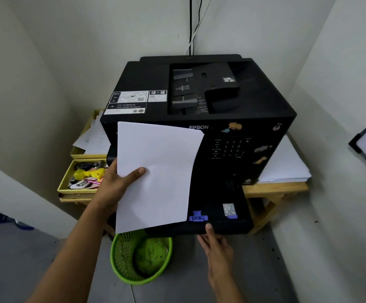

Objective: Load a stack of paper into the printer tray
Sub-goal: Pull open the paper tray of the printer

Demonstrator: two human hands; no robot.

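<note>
The printer [199,119], a black Epson, sits on a wooden desk [274,189] in the corner of the room. Its tray [221,224] is pulled out at the front, low down, and the part that shows looks dark and bare, with blue guides [198,217] at its near edge. Whether any sheets already lie under the held paper I cannot tell.

The paper [155,171] is in the air, tilted, in front of the printer's face and above the left part of the tray, with its upper right corner curling. It looks thin, a few sheets at most; the thickness cannot be read from here.

A larger white pile [285,167] lies on the desk to the printer's right. Yellow boxes [81,171] with loose sheets and odds and ends stand to its left, and a green mesh bin [140,256] is on the floor below the tray.

The left hand [116,184] has its grip on the paper's left edge, thumb on top, fingers behind. The right hand [217,248] holds the tray's front lip, thumb over the edge and fingers under it.

My judgement: the task is about midway. The tray is open and paper is in hand, but not yet seated. Still to do: lay the sheets flat between the guides, close the guides on them, and push the tray home.
</note>
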